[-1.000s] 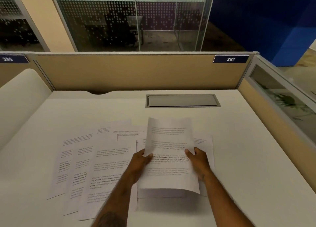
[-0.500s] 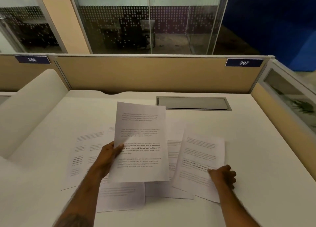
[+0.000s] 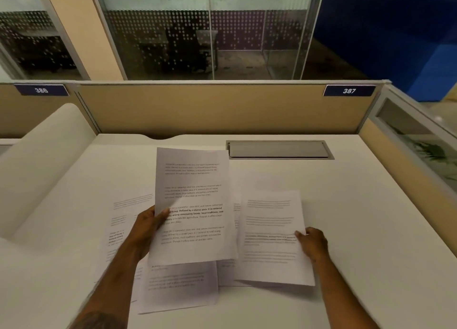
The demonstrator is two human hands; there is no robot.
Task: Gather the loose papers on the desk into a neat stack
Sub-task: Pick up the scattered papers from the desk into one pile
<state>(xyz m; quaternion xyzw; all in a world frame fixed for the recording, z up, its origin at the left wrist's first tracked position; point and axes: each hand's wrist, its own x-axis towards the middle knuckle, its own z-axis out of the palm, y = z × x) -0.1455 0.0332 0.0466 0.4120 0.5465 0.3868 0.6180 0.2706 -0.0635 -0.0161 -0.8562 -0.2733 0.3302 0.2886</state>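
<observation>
My left hand (image 3: 146, 229) grips a printed sheet (image 3: 195, 205) by its left edge and holds it tilted up above the white desk (image 3: 358, 205). My right hand (image 3: 312, 244) pinches the right edge of a second printed sheet (image 3: 269, 237), whose near edge is lifted slightly off the desk. Several more loose papers (image 3: 178, 286) lie spread flat under and to the left of the raised sheet, partly hidden by it and by my left forearm.
A grey cable hatch (image 3: 278, 150) is set into the desk at the back. A tan partition (image 3: 210, 108) with number tags 386 and 387 closes the far side, and a glass side panel (image 3: 418, 140) stands on the right. A curved white divider (image 3: 44, 155) rises at the left.
The sheet once held in both hands stays in my left hand alone, shifted left. My right hand let go, moved right and took hold of another sheet's right edge.
</observation>
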